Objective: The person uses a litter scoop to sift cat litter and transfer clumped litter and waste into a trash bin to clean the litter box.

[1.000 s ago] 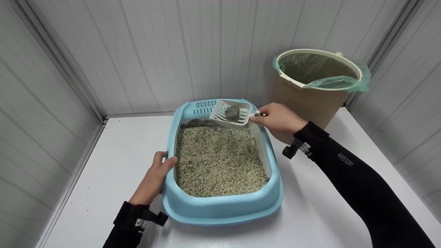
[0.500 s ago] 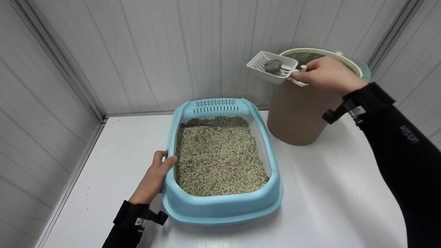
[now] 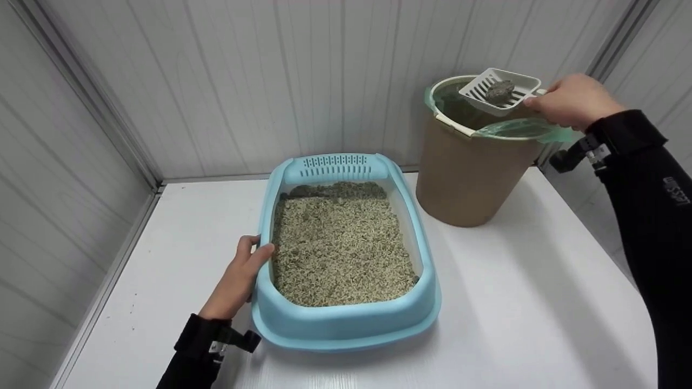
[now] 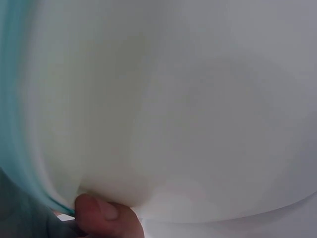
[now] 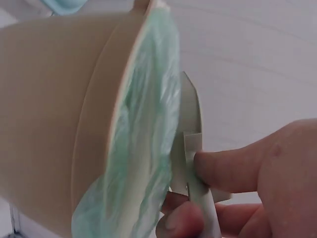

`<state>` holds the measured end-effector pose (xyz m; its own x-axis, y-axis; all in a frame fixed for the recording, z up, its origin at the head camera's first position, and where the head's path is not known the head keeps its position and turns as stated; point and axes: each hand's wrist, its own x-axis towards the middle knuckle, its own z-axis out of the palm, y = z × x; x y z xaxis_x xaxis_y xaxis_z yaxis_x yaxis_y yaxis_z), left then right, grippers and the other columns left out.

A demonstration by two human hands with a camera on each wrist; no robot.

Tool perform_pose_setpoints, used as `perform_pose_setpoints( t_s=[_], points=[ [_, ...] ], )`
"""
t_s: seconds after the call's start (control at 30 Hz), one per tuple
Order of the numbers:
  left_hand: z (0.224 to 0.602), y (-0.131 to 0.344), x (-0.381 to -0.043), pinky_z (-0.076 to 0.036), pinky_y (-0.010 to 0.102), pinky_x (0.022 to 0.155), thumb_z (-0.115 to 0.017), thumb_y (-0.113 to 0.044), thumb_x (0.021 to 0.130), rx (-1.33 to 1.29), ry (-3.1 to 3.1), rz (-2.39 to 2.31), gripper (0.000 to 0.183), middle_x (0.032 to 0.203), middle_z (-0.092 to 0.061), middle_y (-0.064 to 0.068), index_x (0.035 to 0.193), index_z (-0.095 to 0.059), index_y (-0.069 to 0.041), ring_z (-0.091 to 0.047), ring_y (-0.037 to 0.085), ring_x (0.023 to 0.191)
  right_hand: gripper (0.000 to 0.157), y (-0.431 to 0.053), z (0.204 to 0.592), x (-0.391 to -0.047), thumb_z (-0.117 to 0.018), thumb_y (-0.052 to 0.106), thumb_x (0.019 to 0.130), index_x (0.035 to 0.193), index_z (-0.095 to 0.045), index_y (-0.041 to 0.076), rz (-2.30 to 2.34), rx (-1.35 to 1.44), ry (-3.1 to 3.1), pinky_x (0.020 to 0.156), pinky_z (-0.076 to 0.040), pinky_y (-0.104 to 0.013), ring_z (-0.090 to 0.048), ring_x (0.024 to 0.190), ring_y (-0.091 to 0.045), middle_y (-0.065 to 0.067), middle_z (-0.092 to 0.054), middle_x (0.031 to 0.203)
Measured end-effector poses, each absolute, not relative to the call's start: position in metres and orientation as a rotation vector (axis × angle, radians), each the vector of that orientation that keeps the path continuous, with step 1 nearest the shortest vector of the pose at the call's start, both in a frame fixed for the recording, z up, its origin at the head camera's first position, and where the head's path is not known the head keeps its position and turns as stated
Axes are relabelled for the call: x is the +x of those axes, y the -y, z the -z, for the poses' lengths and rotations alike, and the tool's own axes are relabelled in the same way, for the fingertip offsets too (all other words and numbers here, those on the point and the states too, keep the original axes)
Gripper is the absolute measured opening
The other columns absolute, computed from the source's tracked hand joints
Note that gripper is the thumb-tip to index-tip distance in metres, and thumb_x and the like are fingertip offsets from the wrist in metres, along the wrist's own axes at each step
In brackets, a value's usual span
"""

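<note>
My right hand (image 3: pixel 581 102) grips the handle of a white slotted litter scoop (image 3: pixel 519 102), which is over the open mouth of the trash bin (image 3: pixel 459 167). A grey-brown litter clump (image 3: pixel 500 92) lies in the scoop. In the right wrist view, the thumb and fingers pinch the scoop handle (image 5: pixel 200 198) beside the green bag's edge. My left hand (image 3: pixel 238 275) holds the left rim of the blue litter box (image 3: pixel 346 327), its thumb over the edge. The left wrist view shows a fingertip (image 4: pixel 106 218) against the box. Pale granular litter (image 3: pixel 340 248) fills the box, darker at the back.
A green plastic bag (image 3: pixel 513 128) lines the bin and folds over its rim. The bin stands at the back right of the white table (image 3: pixel 200 216). Grey panel walls (image 3: pixel 227 86) enclose the back and sides. A few dark specks lie on the table at left.
My right hand has carried the scoop and clump from above the back of the litter box, up and right, to over the bin. My left hand has kept its place on the rim.
</note>
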<state>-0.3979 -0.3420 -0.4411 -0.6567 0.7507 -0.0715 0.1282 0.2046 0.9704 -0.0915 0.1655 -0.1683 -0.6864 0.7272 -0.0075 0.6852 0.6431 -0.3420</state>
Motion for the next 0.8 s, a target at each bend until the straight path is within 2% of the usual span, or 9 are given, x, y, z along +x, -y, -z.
perform_pose_setpoints(
  t_s=[0.17, 0.3, 0.43, 0.57, 0.7, 0.8],
  points=[
    [0.441, 0.341, -0.397, -0.058, 0.044, 0.072, -0.054, -0.058, 0.114, 0.832, -1.935, -1.488, 0.064, 0.119, -0.064, 0.028, 0.162, -0.034, -0.020, -0.072, 0.038, 0.094, 0.054, -0.163, 0.173, -0.088, -0.058, 0.053, 0.107, 0.087, -0.063, 0.003, -0.338, -1.261, 2.759, 0.065, -0.042, -0.044, -0.053, 0.082, -0.034, -0.012, -0.056, 0.088],
    [0.441, 0.340, -0.395, -0.057, 0.043, 0.073, -0.054, -0.058, 0.114, 0.838, -1.943, -1.489, 0.065, 0.118, -0.065, 0.028, 0.162, -0.034, -0.019, -0.071, 0.038, 0.094, 0.046, -0.163, 0.175, -0.090, -0.055, 0.045, 0.105, 0.083, -0.059, 0.005, -0.201, -1.284, 2.774, 0.063, -0.043, -0.045, -0.054, 0.080, -0.037, -0.016, -0.057, 0.086],
    [0.441, 0.340, -0.394, -0.054, 0.041, 0.067, -0.054, -0.057, 0.114, 0.823, -1.937, -1.488, 0.063, 0.109, -0.066, 0.025, 0.161, -0.034, -0.020, -0.070, 0.034, 0.086, 0.043, -0.163, 0.184, -0.094, -0.053, 0.036, 0.105, 0.076, -0.054, 0.005, 0.020, -1.227, 2.749, 0.058, -0.042, -0.048, -0.053, 0.073, -0.038, -0.018, -0.057, 0.078],
    [0.440, 0.339, -0.393, -0.050, 0.039, 0.064, -0.054, -0.057, 0.114, 0.825, -1.918, -1.488, 0.063, 0.098, -0.062, 0.019, 0.161, -0.035, -0.020, -0.065, 0.029, 0.078, 0.036, -0.161, 0.195, -0.097, -0.051, 0.018, 0.103, 0.070, -0.050, 0.004, 0.296, -1.119, 2.687, 0.051, -0.041, -0.050, -0.048, 0.060, -0.034, -0.014, -0.052, 0.063],
    [0.439, 0.339, -0.393, -0.052, 0.040, 0.067, -0.054, -0.057, 0.114, 0.825, -1.919, -1.491, 0.063, 0.099, -0.062, 0.020, 0.161, -0.035, -0.020, -0.066, 0.029, 0.078, 0.027, -0.160, 0.205, -0.101, -0.053, 0.000, 0.095, 0.067, -0.052, 0.003, 0.534, -0.965, 2.618, 0.045, -0.037, -0.048, -0.043, 0.054, -0.028, -0.009, -0.046, 0.057],
    [0.439, 0.339, -0.394, -0.052, 0.040, 0.067, -0.054, -0.057, 0.114, 0.824, -1.924, -1.492, 0.063, 0.101, -0.063, 0.021, 0.161, -0.035, -0.020, -0.067, 0.029, 0.078, 0.030, -0.160, 0.213, -0.105, -0.055, -0.006, 0.096, 0.067, -0.050, 0.001, 0.700, -0.807, 2.531, 0.044, -0.039, -0.050, -0.043, 0.050, -0.029, -0.011, -0.044, 0.055]
  ],
)
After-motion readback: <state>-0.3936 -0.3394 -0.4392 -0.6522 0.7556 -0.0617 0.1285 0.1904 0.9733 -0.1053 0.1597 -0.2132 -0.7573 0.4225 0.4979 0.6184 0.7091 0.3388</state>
